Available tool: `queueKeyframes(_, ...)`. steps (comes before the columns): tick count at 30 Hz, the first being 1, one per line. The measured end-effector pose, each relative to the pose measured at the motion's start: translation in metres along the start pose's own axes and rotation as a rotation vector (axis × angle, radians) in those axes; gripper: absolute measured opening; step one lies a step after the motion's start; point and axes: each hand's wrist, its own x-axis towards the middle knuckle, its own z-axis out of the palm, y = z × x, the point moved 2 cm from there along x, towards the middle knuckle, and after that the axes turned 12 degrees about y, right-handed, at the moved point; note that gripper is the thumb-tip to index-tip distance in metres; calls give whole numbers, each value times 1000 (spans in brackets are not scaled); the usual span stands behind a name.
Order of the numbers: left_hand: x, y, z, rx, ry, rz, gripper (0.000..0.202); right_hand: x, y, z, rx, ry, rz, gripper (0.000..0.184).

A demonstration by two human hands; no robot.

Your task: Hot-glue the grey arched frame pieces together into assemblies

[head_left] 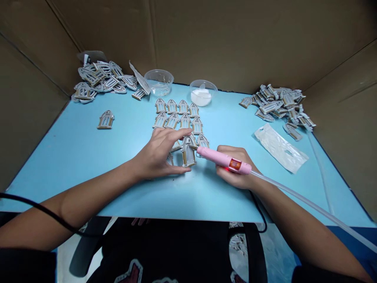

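My left hand [160, 153] pinches a small arched window frame [188, 152], grey-white with gold edges, between fingers and thumb, tilted up above the table. A pink glue gun [219, 158] is gripped in my right hand [235, 169], its metal tip at the upper part of the frame. A long clear glue stick [294, 194] runs out of its back end, and a red light glows underneath. Just beyond my left hand, rows of similar arched pieces [178, 120] lie on the table; my fingers and the held frame hide some of them.
Heaped arched pieces lie in a left pile [100, 78] and a right pile [282, 104]. One single piece [106, 120] lies at left. Two clear tubs [159, 81] stand at the back. A plastic packet [279, 147] lies at right. A black cable [50, 214] crosses my left forearm. Cardboard walls surround the table.
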Motion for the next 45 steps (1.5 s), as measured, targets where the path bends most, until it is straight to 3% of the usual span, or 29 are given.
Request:
queueKeyframes(31,-1,0,1,46,-40,-62,93,-3,2,0,2,50,20,16)
queueKeyframes(35,-2,1,3,76,-41,-81,93,-9,1,3,-138,84,-58,7)
queueKeyframes(45,0,9,3,152,-18,-27,79,-13,-15,7,-525,109,-217,21)
